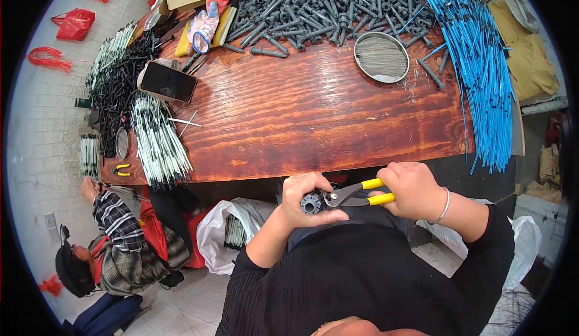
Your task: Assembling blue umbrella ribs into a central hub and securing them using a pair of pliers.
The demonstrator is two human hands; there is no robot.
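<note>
In front of my body, just off the table's near edge, my left hand (303, 198) is wrapped round a dark grey plastic piece with a round, toothed end (311, 204). My right hand (411, 190) grips the yellow handles of a pair of pliers (356, 195), whose handles are spread apart. The metal jaws reach left to the grey piece and meet it beside my left fingers. Whether the jaws bite on anything there is too small to tell. A bracelet circles my right wrist.
The wooden table (271, 119) bears a heap of grey plastic tubes (325, 4), a round dish of thin wires (381, 57), blue strips (482, 83), a phone (169, 81) and pale green bundled sticks (158, 140). A co-worker (120, 233) sits at the left; a white sack (220, 239) stands between us.
</note>
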